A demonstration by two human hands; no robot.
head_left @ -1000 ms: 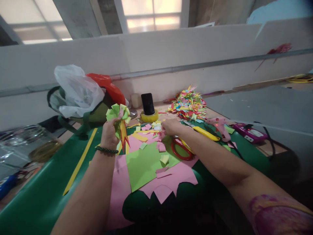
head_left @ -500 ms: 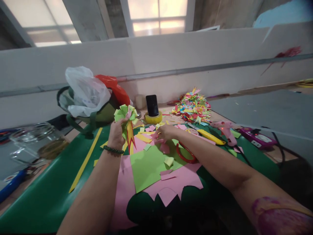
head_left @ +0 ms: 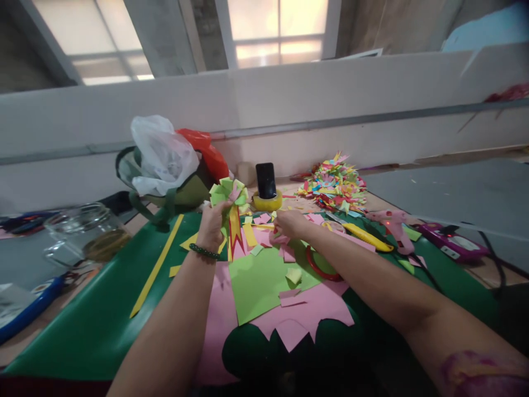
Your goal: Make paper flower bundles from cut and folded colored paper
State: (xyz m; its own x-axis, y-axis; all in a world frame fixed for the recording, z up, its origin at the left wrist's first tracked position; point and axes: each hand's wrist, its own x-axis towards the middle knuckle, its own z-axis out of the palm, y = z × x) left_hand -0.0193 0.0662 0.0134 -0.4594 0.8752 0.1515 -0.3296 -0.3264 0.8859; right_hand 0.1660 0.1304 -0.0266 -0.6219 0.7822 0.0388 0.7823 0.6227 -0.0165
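Observation:
My left hand [head_left: 211,223] is closed around a green paper flower [head_left: 228,192], held upright above the mat. Yellow and red pointed paper tails [head_left: 235,234] hang from the flower. My right hand [head_left: 287,225] reaches into small paper scraps, its fingers bent together and pointing down. Whatever lies between those fingertips is hidden. Pink scraps [head_left: 288,253] lie just below that hand. A green paper sheet [head_left: 256,286] rests on a larger pink sheet [head_left: 285,320] with a zigzag-cut edge. Red-handled scissors [head_left: 318,270] lie partly under my right forearm.
A green mat [head_left: 103,309] covers the table. A phone [head_left: 265,180] stands in a yellow tape roll [head_left: 268,203]. Behind are a colourful paper pile [head_left: 334,184] and a bag [head_left: 185,187]. On the right lie a yellow cutter [head_left: 367,237], pink glue gun [head_left: 392,223] and purple power strip [head_left: 452,242].
The whole view has shifted, so things appear farther right. My left hand with the flower has moved slightly right, towards the phone. My right hand stays among the scraps.

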